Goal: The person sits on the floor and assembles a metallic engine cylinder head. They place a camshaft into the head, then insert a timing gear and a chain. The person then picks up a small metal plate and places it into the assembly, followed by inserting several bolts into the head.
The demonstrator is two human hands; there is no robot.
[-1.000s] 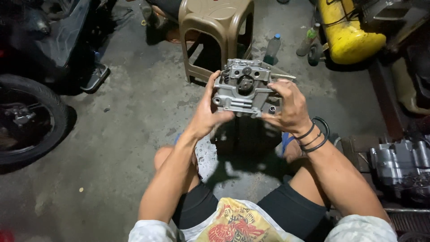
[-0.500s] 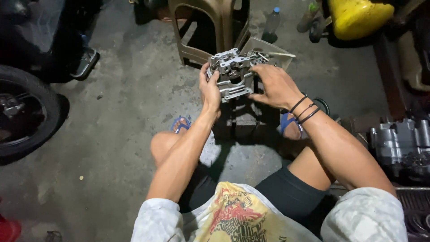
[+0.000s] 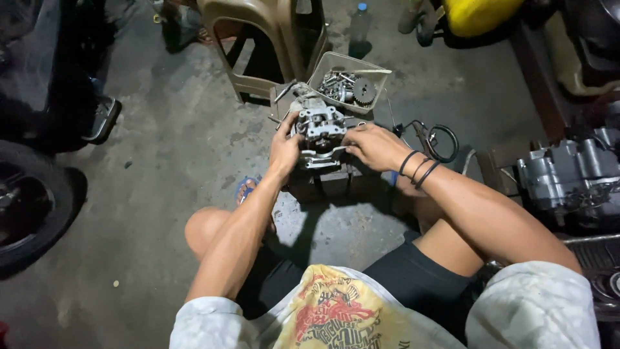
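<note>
A grey metal engine cylinder head (image 3: 320, 132) rests on a dark block (image 3: 329, 182) on the concrete floor in front of me. My left hand (image 3: 285, 147) grips its left side. On its right side lies my right hand (image 3: 373, 146), fingers closed on the casting; black bands circle that wrist. Just behind the part stands a clear plastic tray (image 3: 381, 70) holding a gear and several small metal pieces.
A tan plastic stool (image 3: 271, 39) stands behind the tray. A motorcycle wheel (image 3: 29, 213) is at the left, an engine block (image 3: 568, 174) at the right, a yellow container (image 3: 481, 14) and a plastic bottle (image 3: 359, 24) at the back. A black cable coil (image 3: 439, 139) lies right of the block.
Both hands have lowered the cylinder head from chest height down onto the dark block. The view has tilted down, bringing the parts tray into sight.
</note>
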